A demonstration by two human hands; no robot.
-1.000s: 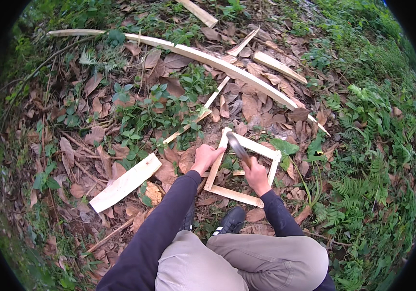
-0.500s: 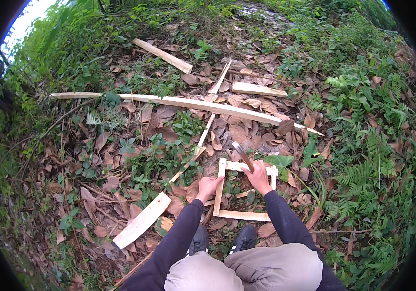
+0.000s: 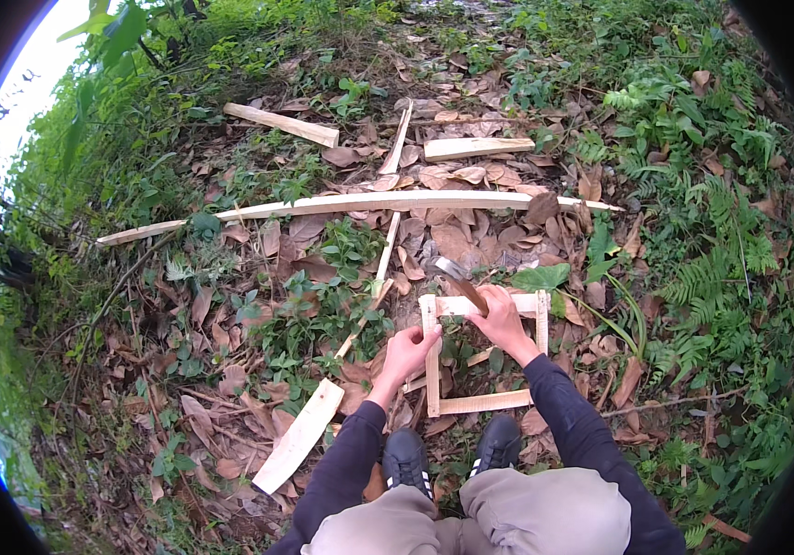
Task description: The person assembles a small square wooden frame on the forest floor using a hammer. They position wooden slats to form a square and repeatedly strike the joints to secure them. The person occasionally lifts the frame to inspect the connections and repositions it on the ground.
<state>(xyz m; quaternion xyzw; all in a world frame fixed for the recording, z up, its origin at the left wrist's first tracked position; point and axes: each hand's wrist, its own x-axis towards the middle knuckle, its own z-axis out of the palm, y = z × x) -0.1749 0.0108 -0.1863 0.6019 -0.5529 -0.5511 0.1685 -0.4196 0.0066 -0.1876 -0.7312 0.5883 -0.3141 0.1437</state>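
A square wooden frame [image 3: 485, 404] of pale strips stands just beyond my shoes. My left hand [image 3: 406, 354] grips its left strip near the upper corner, with the thumb on the wood. Wrapped round the brown handle of a hammer [image 3: 465, 289] is my right hand [image 3: 501, 324], over the frame's far strip. The hammer's metal head points up and left, beyond that strip and apart from it. Small dark marks show at the frame's far corners.
A long pale strip [image 3: 360, 201] lies across the leaf litter, crossing a thinner strip [image 3: 388, 245]. Short boards rest beyond it: one at left [image 3: 281, 123], another at right [image 3: 478, 148]. A wide board [image 3: 300, 439] lies left of my shoes [image 3: 406, 460]. Ferns [image 3: 693, 296] grow at right.
My view has turned, so the scene sits differently in the picture. Both hands keep their hold on the frame and the hammer. The hammer's head has tipped slightly more to the left.
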